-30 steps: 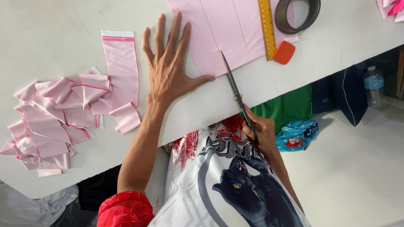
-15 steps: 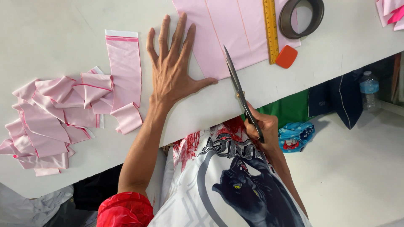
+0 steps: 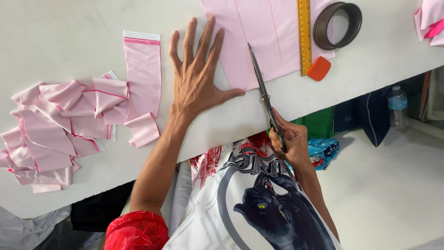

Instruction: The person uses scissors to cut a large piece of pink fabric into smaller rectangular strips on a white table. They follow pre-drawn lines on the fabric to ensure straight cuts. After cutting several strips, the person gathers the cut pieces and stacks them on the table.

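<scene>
The left hand [image 3: 196, 78] lies flat, fingers spread, pressing the pink satin fabric sheet [image 3: 263, 37] at the white table's [image 3: 60, 46] far side. The right hand [image 3: 290, 139] is clenched round long steel scissors [image 3: 264, 90], blades on the fabric's near edge, left of a yellow ruler [image 3: 304, 34].

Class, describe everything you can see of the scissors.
The long dark metal scissors have slim blades that look nearly closed, and a pivot screw midway. They point up and away across the white table's edge, tips over the pink fabric sheet. The right hand grips the hidden handles.
</scene>
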